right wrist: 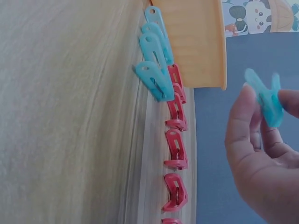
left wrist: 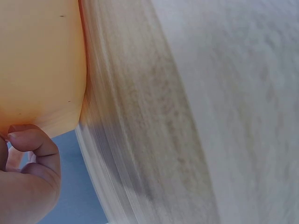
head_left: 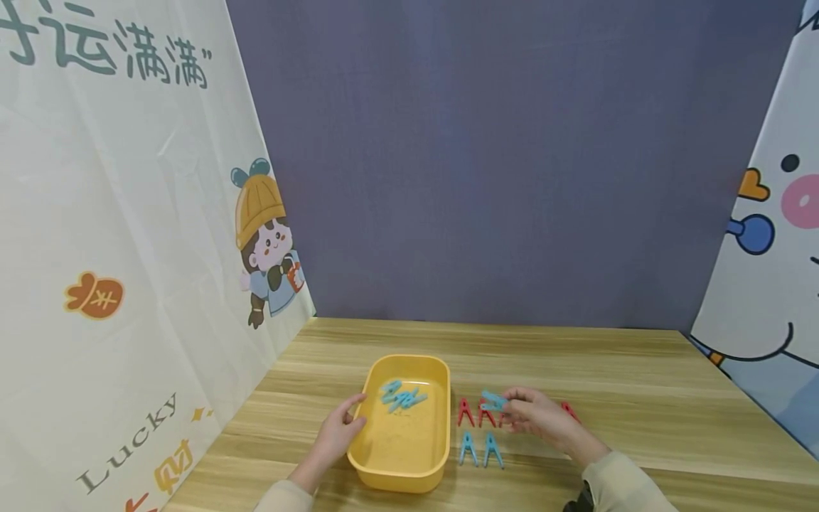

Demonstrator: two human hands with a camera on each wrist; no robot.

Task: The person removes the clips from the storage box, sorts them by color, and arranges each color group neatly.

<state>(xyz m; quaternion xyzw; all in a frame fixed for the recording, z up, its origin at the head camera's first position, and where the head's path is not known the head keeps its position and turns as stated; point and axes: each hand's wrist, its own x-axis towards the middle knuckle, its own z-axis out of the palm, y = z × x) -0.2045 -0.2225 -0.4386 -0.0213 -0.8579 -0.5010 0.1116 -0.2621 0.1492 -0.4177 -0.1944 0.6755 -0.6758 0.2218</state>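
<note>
A blue clothespin (right wrist: 268, 98) is pinched between the thumb and fingers of my right hand (head_left: 540, 418), raised over a row of red clothespins (head_left: 465, 412). Part of that row is hidden behind the hand in the head view. Nearer to me, blue clothespins (head_left: 468, 449) lie on the table in a second row. My left hand (head_left: 335, 430) grips the left rim of a yellow plastic tub (head_left: 399, 473), with thumb and curled fingers (left wrist: 35, 140) at its edge. Several more blue clothespins (head_left: 403, 398) lie loose in the tub, towards its far end.
The wooden tabletop (head_left: 576, 355) extends behind and to the right of the clothespins. A plain grey-blue cloth (head_left: 486, 178) hangs along the back edge. Printed sheets with cartoon figures stand on the left (head_left: 160, 213) and right (head_left: 768, 284).
</note>
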